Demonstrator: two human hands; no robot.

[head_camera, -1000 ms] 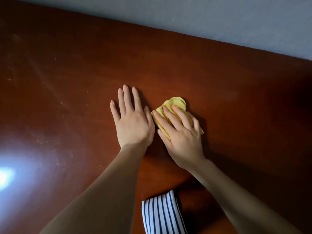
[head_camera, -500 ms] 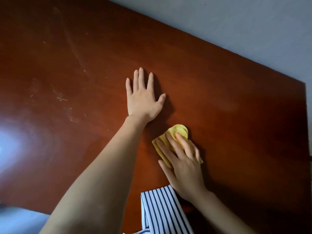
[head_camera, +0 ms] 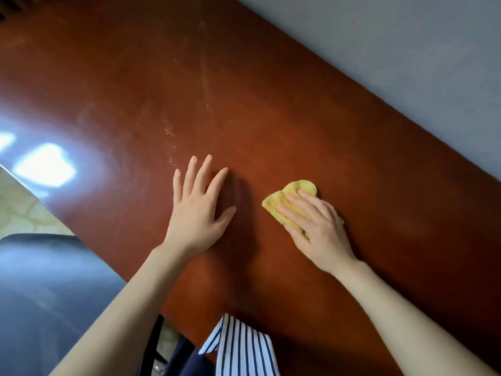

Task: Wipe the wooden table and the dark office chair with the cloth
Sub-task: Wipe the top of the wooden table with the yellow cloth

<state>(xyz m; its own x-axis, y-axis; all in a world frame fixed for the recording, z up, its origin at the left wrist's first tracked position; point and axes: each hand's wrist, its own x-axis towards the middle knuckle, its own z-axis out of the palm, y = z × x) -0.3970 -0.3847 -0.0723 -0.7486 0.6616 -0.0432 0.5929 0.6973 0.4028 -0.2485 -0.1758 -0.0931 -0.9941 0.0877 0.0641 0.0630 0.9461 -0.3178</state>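
Table wiping in progress. Right hand [head_camera: 317, 229] lies flat on the yellow cloth [head_camera: 295, 191], fingers extended, pressing it to the table [head_camera: 271, 118] right of centre; nothing gripped. Left hand [head_camera: 198, 210] rests flat on bare wood beside it, empty. Pale smears [head_camera: 169, 131] show farther left, so the table appears unfinished. Chair [head_camera: 46, 289], at left, appears not yet wiped. No legible writing or brands.
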